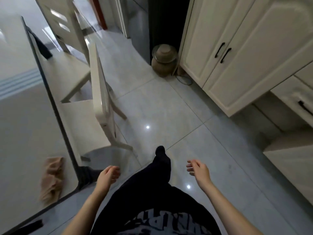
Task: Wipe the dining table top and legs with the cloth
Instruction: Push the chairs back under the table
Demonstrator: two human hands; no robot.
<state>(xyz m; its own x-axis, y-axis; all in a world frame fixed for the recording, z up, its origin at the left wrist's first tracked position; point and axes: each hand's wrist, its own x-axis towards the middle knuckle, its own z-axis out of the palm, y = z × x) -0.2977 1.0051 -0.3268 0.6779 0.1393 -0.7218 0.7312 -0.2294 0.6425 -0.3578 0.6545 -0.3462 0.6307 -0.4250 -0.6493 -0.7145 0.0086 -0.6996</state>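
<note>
well, left hand [108, 174], right hand [198, 170] loose, empty; cloth [52, 178] on table [20, 124], left of both.

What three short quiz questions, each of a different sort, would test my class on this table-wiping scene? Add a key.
1. True or false: the left hand holds the cloth.
2. Which hand is nearer the cloth lying on the table? A: left. B: right. C: both touch it.
3. Fill in: the right hand holds ____.
Key: 1 false; 2 A; 3 nothing.
</note>
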